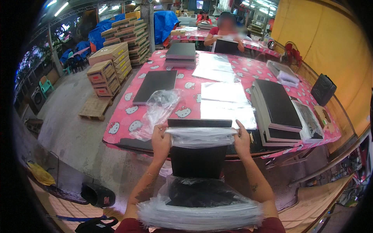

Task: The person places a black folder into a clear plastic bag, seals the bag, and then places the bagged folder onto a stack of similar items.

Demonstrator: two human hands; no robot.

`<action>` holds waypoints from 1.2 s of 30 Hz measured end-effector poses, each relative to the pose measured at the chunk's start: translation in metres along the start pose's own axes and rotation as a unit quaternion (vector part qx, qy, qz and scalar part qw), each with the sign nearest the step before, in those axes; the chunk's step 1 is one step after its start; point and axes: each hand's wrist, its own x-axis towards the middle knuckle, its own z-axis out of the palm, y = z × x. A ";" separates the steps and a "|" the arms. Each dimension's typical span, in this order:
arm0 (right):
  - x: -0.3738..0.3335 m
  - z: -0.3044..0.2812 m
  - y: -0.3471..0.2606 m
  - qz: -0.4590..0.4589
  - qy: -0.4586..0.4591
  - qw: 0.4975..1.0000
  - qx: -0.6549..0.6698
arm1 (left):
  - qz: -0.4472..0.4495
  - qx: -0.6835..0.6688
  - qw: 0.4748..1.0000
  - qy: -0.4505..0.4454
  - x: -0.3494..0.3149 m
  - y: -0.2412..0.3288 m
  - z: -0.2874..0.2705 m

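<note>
A gathered clear plastic bag [202,138] is stretched crosswise between my two hands. My left hand [161,140] is closed on its left end, and my right hand [242,139] grips the right end with the thumb pointing up. Black board shows above the gathered band as a strip [199,123] and below it as a wider panel [198,161]; whether both belong to one board is hidden by the plastic. Close to my body lies a thick stack of clear plastic bags [202,215].
Across the pink patterned tablecloth [120,116] are a black board [156,86], crumpled plastic [163,106], white sheets [221,93] and a tall stack of black boards [278,103]. A co-worker [225,33] holds a black board at the far edge. Boxes [103,77] stand left.
</note>
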 end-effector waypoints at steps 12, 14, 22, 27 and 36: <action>-0.053 -0.001 -0.036 -0.233 0.093 0.966 -0.057 | 0.151 0.013 0.988 -0.029 -0.043 -0.007 -0.029; -0.052 -0.033 -0.031 0.000 -0.058 0.987 0.151 | -0.095 -0.093 0.976 -0.175 -0.031 0.005 -0.061; -0.149 -0.037 0.085 0.442 -0.231 0.709 0.499 | -0.355 -0.385 0.824 -0.215 -0.097 -0.121 -0.113; -0.178 -0.002 0.155 0.448 -0.252 0.815 0.266 | -0.451 -0.259 0.847 -0.115 -0.156 -0.209 -0.103; -0.180 0.024 0.245 0.328 -0.251 0.904 0.111 | -0.331 0.303 0.894 -0.011 -0.168 -0.288 -0.063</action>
